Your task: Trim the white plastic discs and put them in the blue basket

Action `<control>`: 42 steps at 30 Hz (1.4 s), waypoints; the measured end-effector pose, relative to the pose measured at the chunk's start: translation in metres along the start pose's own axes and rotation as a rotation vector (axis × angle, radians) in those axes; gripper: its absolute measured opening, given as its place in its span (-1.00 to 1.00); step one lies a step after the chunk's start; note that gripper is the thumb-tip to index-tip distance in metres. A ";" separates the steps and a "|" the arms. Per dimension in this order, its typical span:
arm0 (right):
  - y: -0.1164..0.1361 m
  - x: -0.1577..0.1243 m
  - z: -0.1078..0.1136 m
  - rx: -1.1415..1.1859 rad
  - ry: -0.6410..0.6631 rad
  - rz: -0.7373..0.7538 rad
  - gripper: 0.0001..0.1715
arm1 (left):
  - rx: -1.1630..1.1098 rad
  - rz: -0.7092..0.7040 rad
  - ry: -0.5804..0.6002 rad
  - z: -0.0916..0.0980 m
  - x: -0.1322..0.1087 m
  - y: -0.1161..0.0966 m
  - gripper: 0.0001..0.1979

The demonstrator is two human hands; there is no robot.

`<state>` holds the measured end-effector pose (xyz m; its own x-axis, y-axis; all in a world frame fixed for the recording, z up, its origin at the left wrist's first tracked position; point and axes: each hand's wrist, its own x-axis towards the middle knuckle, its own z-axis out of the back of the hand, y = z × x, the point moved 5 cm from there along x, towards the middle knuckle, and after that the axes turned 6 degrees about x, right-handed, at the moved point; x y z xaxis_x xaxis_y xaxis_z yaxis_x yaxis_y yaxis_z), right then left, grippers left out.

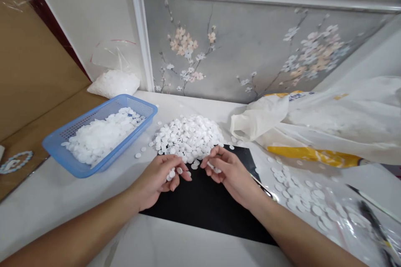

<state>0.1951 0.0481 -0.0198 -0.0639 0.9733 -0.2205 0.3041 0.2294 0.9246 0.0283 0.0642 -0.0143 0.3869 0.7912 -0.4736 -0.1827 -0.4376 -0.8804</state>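
A heap of small white round discs (189, 135) lies on the white table, at the far edge of a black mat (206, 202). My left hand (159, 177) rests on the mat just in front of the heap, fingers curled around a few white discs. My right hand (227, 169) sits beside it on the mat, fingers pinched on white discs at the heap's near edge. The two hands are a few centimetres apart.
A blue plastic basket (56, 146) filled with white discs stands at the left. A clear bag of discs (113, 82) leans on the wall behind it. A white and yellow plastic bag (328, 125) lies at the right, with loose discs on clear plastic (313, 200) below it.
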 end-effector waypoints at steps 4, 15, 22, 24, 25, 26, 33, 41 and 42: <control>0.007 0.004 0.010 -0.506 -0.037 0.200 -0.86 | -0.173 -0.009 -0.050 0.015 0.003 -0.012 -0.57; 0.004 0.004 -0.004 -1.023 0.023 0.452 -0.87 | -0.206 0.094 -0.006 0.024 0.008 -0.011 -0.63; 0.004 0.004 -0.006 -1.029 0.098 0.471 -0.85 | -0.224 0.065 -0.009 0.028 0.009 -0.012 -0.56; 0.005 0.004 -0.006 -1.025 0.122 0.463 -0.86 | -0.258 0.064 0.005 0.029 0.010 -0.014 -0.55; 0.005 0.003 -0.006 -1.023 0.136 0.456 -0.87 | -0.277 0.057 0.010 0.029 0.010 -0.015 -0.56; 0.006 0.003 -0.007 -1.022 0.154 0.447 -0.88 | -0.295 0.050 0.009 0.030 0.011 -0.017 -0.58; 0.008 -0.002 -0.007 -1.022 0.186 0.308 -0.90 | -0.148 -0.025 -0.084 0.038 0.008 -0.025 -0.61; 0.010 0.001 0.010 -0.828 0.107 0.178 -0.89 | 0.834 -0.223 -0.149 0.051 -0.008 -0.038 -0.88; 0.010 0.002 0.012 -0.792 0.113 0.165 -0.93 | 0.892 -0.205 -0.139 0.051 -0.009 -0.036 -0.91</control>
<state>0.2097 0.0518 -0.0151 -0.1849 0.9804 -0.0686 -0.4413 -0.0204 0.8972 -0.0148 0.0952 0.0205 0.3872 0.8862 -0.2544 -0.7735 0.1621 -0.6128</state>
